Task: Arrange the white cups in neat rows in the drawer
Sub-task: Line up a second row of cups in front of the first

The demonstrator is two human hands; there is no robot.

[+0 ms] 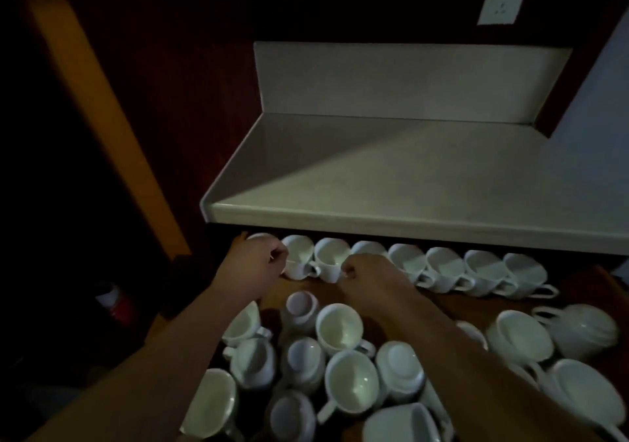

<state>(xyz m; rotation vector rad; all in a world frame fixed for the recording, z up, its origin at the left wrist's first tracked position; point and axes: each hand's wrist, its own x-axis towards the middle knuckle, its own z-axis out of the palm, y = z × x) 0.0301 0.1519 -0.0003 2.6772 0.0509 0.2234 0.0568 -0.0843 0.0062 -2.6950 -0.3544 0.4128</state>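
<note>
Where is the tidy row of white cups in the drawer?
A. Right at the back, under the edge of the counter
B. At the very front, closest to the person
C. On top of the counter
A. The upright white ceramic cups in the neat row stand side by side at the back of the brown wooden drawer, just under the pale countertop; the nearer white cups lie jumbled.

countertop [391,183] lying pale and bare, catching a slant of light | backsplash [401,80] standing upright along the countertop's far edge | wall socket [503,2] sitting on the dark wall above the backsplash | red-and-white container [115,303] sitting in shadow, low and well left of the countertop, blurred
</note>
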